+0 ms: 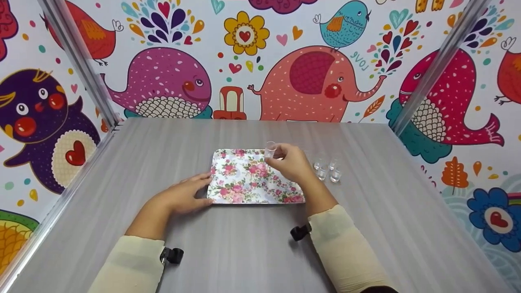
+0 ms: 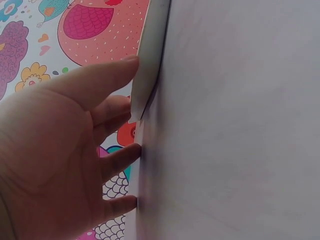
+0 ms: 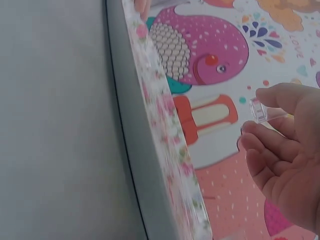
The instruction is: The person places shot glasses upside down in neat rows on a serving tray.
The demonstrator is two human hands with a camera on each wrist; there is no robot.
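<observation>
A flat rectangular tray [image 1: 244, 189] with a pink floral print lies on the table. My left hand [image 1: 183, 195] touches the tray's left side, its fingers spread and fairly straight. In the left wrist view the thumb is against the tray's pale side wall [image 2: 150, 55]. Above the tray's upper right part, my right hand [image 1: 291, 162] holds a small clear shot glass [image 1: 270, 149] between thumb and fingers. The right wrist view shows this glass [image 3: 258, 110] pinched near the fingertips, raised off the tray.
Several more clear shot glasses [image 1: 335, 176] stand close together on the table, just right of the tray. The grey wood-grain table [image 1: 236, 248] is bordered by printed cartoon walls [image 1: 240, 61] and metal corner posts.
</observation>
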